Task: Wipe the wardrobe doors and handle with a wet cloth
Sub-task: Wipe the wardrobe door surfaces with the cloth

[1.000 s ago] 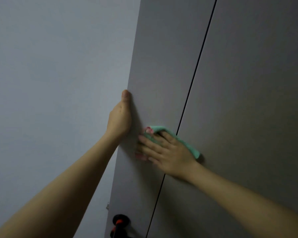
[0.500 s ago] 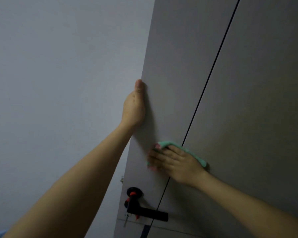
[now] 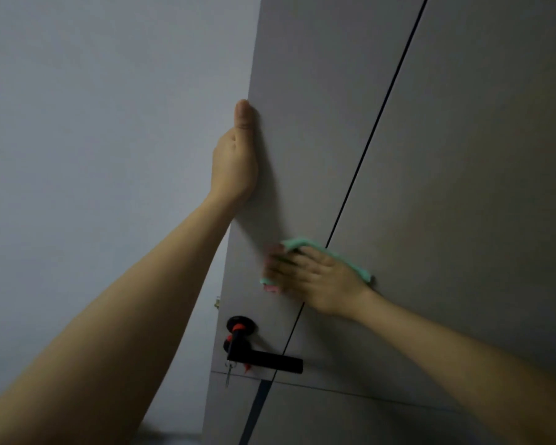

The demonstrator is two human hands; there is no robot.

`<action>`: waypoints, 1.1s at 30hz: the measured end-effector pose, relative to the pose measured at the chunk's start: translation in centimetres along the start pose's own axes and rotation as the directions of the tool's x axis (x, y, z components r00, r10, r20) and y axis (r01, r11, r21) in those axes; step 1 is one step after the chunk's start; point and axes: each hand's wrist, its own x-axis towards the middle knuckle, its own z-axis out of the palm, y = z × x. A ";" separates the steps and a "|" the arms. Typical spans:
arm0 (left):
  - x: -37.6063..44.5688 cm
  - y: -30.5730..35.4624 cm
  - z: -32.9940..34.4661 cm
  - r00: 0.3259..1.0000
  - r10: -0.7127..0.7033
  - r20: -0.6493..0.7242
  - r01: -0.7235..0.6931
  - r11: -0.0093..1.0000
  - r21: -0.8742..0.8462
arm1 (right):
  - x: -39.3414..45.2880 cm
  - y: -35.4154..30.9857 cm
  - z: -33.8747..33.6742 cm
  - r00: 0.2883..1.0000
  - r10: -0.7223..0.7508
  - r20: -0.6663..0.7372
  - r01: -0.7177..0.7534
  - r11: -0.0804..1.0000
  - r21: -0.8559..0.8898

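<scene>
- Bare door panel [image 3: 318,91] lies open above the right hand [image 3: 318,281].
- Black handle [image 3: 264,359] juts out just below it.
- Left hand [image 3: 235,162] occupies the door's edge.

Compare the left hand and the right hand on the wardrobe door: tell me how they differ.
The left hand sits higher, gripping the door's left edge with the thumb pointing up; the right hand lies lower, near the seam between the panels. The left hand holds no cloth; the right hand presses a green cloth flat under spread fingers. The right hand is motion-blurred; the left is sharp. Both touch the door.
</scene>
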 end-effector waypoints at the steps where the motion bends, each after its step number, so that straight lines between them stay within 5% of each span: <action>1: 0.0 0.0 0.0 1.000 -0.003 0.001 0.003 1.000 0.001 | -1.5 1.0 -0.5 0.998 0.055 -0.033 -0.055 0.998 -0.006; 6: 0.3 -0.5 0.3 1.000 -0.018 -0.002 0.018 1.000 0.019 | 1.1 -0.7 0.2 0.954 0.276 -0.119 -0.271 0.961 0.054; 14: 0.8 -1.1 0.1 1.000 -0.009 -0.020 0.009 1.000 0.018 | 3.3 -6.1 2.6 0.995 -0.087 0.055 0.085 0.995 0.047; 18: 0.5 -1.1 0.2 1.000 -0.002 -0.019 0.002 1.000 0.020 | -1.2 -0.8 0.7 0.985 0.160 -0.072 -0.159 0.987 0.017; 24: 0.3 -0.6 0.2 0.998 -0.016 -0.055 0.018 0.999 0.037 | 0.3 2.9 -1.7 0.830 0.519 -0.205 -0.522 0.852 0.043; 30: -0.5 0.5 0.4 0.997 0.008 -0.082 -0.008 1.000 0.003 | 1.4 3.1 -2.0 0.898 0.395 -0.194 -0.402 0.916 0.003; 33: -0.7 0.4 0.3 0.994 -0.007 -0.108 0.011 0.999 0.037 | -1.8 7.1 -3.8 0.871 0.446 -0.207 -0.459 0.888 -0.020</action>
